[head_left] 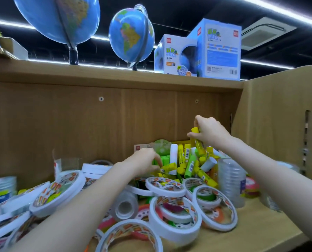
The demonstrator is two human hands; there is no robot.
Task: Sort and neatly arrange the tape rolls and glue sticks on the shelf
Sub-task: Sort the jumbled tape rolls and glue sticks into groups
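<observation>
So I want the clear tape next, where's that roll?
Head view, lower centre: the clear tape roll lies between the forearms, among white tape rolls.

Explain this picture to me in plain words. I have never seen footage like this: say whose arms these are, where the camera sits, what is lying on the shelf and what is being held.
There is no machine here. The two bare arms belong to a person, and the single wide-angle camera is worn on their head, looking forward and down, so you see what they see.

They stand at a wooden shelf. Across it lies a loose heap of white tape rolls, with a clear tape roll among them. Behind these is a jumble of yellow and green glue sticks.

The right hand is raised above that pile and grips one yellow glue stick. The left hand reaches down into the pile, its fingers at another yellow stick; whether it has hold of it is unclear.

On top of the shelf unit stand two globes and blue globe boxes.
</observation>
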